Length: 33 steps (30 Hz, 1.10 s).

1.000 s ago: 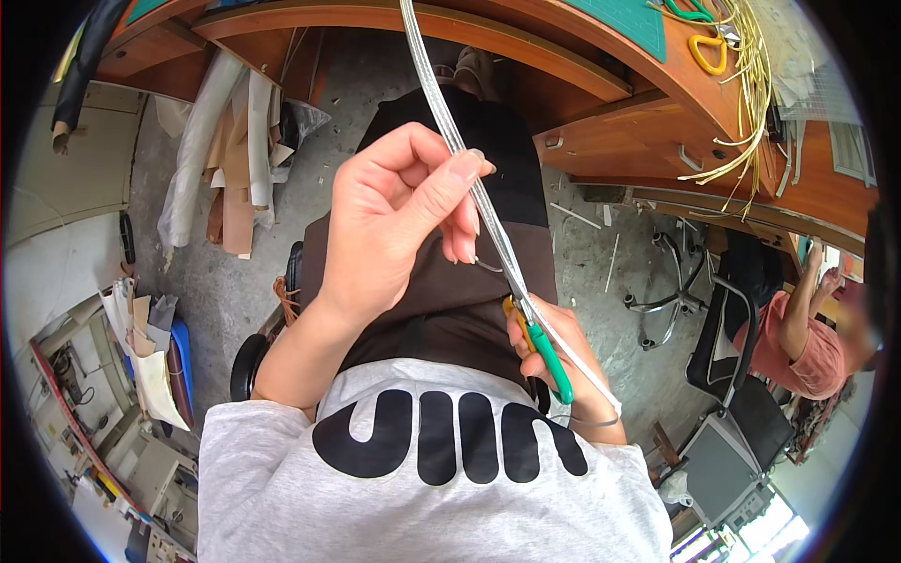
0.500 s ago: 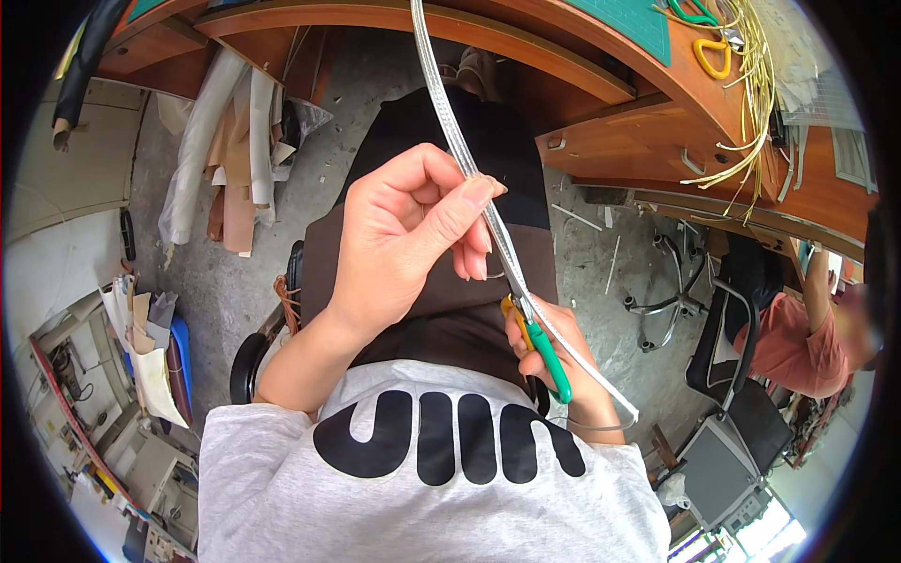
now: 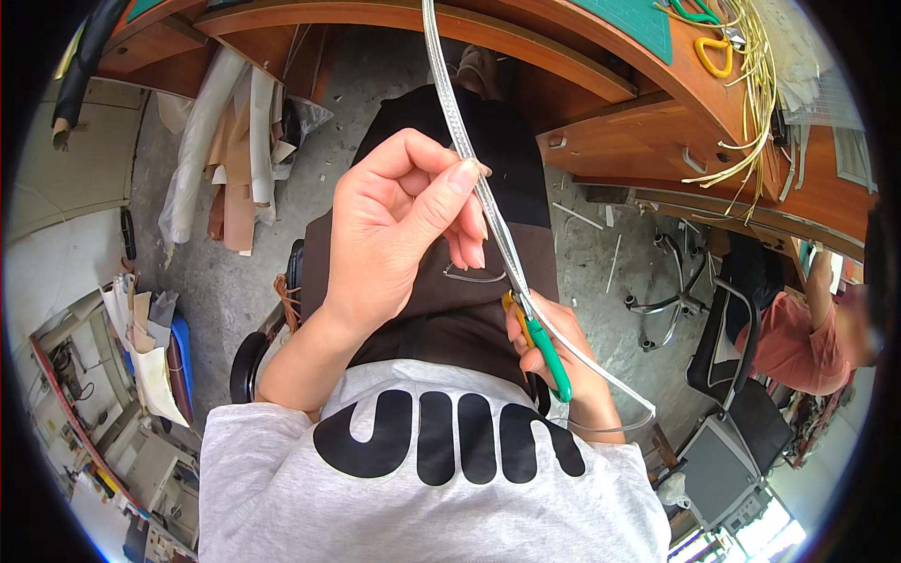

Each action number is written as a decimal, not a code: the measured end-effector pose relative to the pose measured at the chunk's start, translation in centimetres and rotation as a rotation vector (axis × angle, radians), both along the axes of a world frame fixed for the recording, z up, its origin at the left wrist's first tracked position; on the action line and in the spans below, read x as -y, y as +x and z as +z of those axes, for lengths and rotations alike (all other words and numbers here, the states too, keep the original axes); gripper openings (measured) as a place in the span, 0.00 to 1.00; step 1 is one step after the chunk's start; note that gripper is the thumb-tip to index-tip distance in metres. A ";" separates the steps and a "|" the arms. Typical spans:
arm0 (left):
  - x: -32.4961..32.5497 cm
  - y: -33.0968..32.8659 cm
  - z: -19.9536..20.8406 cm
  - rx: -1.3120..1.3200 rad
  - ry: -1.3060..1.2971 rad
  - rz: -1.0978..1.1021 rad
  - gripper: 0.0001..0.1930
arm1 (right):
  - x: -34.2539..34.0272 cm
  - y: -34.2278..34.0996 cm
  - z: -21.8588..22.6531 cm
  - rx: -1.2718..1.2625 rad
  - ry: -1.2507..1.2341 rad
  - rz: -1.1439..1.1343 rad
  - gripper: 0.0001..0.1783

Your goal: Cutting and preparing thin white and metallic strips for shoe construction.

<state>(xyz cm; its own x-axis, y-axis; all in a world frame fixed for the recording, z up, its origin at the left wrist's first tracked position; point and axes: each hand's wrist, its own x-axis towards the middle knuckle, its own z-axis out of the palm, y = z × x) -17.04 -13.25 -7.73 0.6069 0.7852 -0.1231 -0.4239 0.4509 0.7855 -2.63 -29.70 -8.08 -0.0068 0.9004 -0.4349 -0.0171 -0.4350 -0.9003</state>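
My left hand (image 3: 394, 216) is pinched between thumb and forefinger on a long narrow silver-grey strip (image 3: 448, 103) with a stitched or braided texture. It runs from the top edge down over my lap. In my closed right hand (image 3: 568, 361) is a pair of scissors (image 3: 549, 357) with green and yellow handles, lying along the strip below my left hand; whether the blades are apart I cannot tell. Past the scissors, a thin pale length (image 3: 601, 371) bends over my right wrist and turns back. A small thin loop (image 3: 474, 275) hangs between my hands.
A curved wooden desk (image 3: 554, 61) spans the front, with a green cutting mat (image 3: 633, 28), yellow cords (image 3: 765, 84) and more handles on it. Rolled sheets (image 3: 206, 141) stand at left. At right are a swivel chair base (image 3: 671, 296) and a seated person (image 3: 798, 342). Scraps lie on the floor.
My left hand has shifted slightly up and left along with the strip. The bent pale end has moved right, and more of the small loop shows. My right hand has hardly moved.
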 end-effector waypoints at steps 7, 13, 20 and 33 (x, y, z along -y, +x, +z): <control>0.0 0.1 0.0 0.004 -0.005 0.001 0.06 | 0.3 0.0 0.0 0.026 0.024 -0.001 0.28; 0.5 0.0 -0.1 -0.018 -0.002 -0.046 0.06 | 0.1 0.1 -0.3 0.003 0.067 -0.016 0.25; -1.0 0.0 -0.2 0.044 -0.042 0.002 0.08 | 0.7 0.5 0.0 0.046 0.018 0.033 0.26; -0.1 -0.1 -0.1 -0.008 -0.001 0.031 0.06 | 0.2 -0.1 -0.3 0.013 0.067 0.026 0.29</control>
